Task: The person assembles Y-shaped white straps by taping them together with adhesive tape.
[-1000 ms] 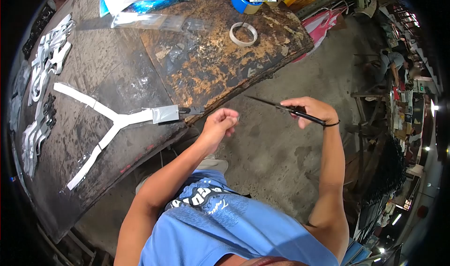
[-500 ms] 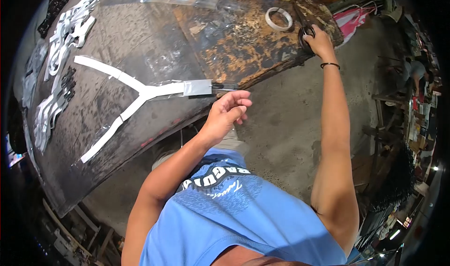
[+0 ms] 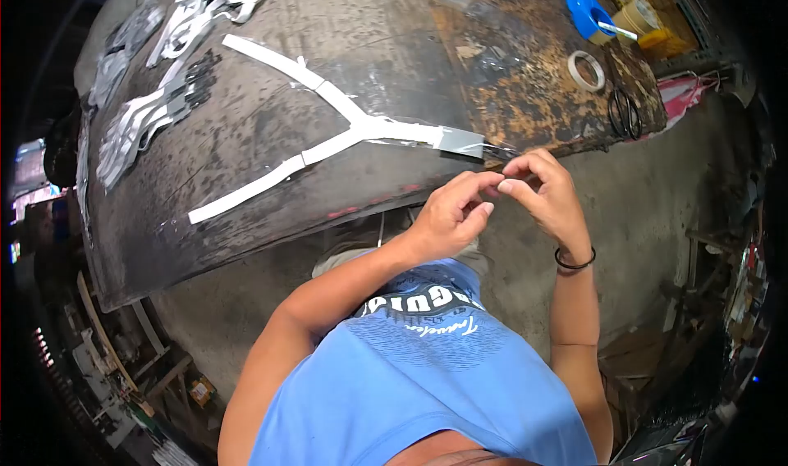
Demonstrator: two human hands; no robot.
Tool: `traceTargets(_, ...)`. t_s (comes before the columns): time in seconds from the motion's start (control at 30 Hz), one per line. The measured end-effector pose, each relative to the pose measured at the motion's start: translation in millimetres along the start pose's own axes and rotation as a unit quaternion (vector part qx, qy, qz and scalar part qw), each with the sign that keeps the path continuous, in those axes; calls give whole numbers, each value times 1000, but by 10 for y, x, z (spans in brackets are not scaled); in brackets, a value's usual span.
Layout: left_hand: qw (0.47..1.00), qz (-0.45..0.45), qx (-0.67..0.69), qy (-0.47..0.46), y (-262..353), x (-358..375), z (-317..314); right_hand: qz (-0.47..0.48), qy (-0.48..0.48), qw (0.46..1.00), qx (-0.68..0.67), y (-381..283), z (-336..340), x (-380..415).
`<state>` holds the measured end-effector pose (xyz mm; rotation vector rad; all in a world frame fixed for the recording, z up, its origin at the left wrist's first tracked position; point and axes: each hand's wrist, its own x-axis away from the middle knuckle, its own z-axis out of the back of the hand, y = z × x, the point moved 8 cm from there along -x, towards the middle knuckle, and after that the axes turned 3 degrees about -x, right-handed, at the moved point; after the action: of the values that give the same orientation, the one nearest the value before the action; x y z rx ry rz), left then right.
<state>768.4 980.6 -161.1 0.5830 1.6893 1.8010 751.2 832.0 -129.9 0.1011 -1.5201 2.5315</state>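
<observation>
My left hand is just off the table's front edge, its fingers reaching right and its thumb apart from them. My right hand curls in from the right, thumb and forefinger pinched at the left fingertips. Anything between them is too small to make out. Just behind the hands lies a Y-shaped white strap, apparently in clear plastic, with a grey piece on its stem and dark ends beyond it. Black-handled scissors rest at the table's right corner, apart from both hands.
A roll of tape lies near the scissors. Behind it are a blue container and a white marker. Bundled white straps and grey-white straps lie at the left. The worn dark table ends just before my body.
My right hand has let go of the scissors and come left to meet my left hand. The scissors stay at the table corner. The view has shifted, too.
</observation>
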Motion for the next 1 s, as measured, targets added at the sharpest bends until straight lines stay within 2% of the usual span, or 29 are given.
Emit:
traceTargets(0.1,1000,2,0,16,57,112,187,26,14,999,-33,-182,-169,5)
traceTargets(0.2,998,-40,-25,46,150,197,404,16,-2,999,-45,-329,-324,-33)
traceTargets(0.43,995,-65,-14,70,167,304,721,42,1,999,7,-612,-578,-57)
traceTargets(0.5,996,-76,-12,53,150,303,715,87,40,995,29,-707,-561,-38)
traceTargets(0.57,994,-34,69,80,140,311,808,91,59,994,27,-737,-543,-25)
traceTargets(0.6,995,-25,52,81,143,314,904,102,110,988,30,-755,-457,-14)
traceTargets(0.67,989,-44,-14,138,119,342,1296,106,200,974,-9,-717,-324,1)
traceTargets(0.73,952,-46,-246,179,45,435,1855,96,218,965,-111,-488,-340,-68)
traceTargets(0.77,908,-90,-359,197,68,480,2120,97,232,955,-156,-465,-406,-119)
traceTargets(0.83,858,14,-476,191,-94,564,2520,125,203,970,-53,-585,-669,-281)
traceTargets(0.9,839,71,-520,145,-241,597,2676,190,161,960,125,-755,-995,-464)
traceTargets(0.93,838,73,-521,147,-273,597,2704,190,146,958,158,-717,-1145,-579)
traceTargets(1.0,838,116,-526,93,-432,563,2701,191,132,954,190,-630,-1375,-766)
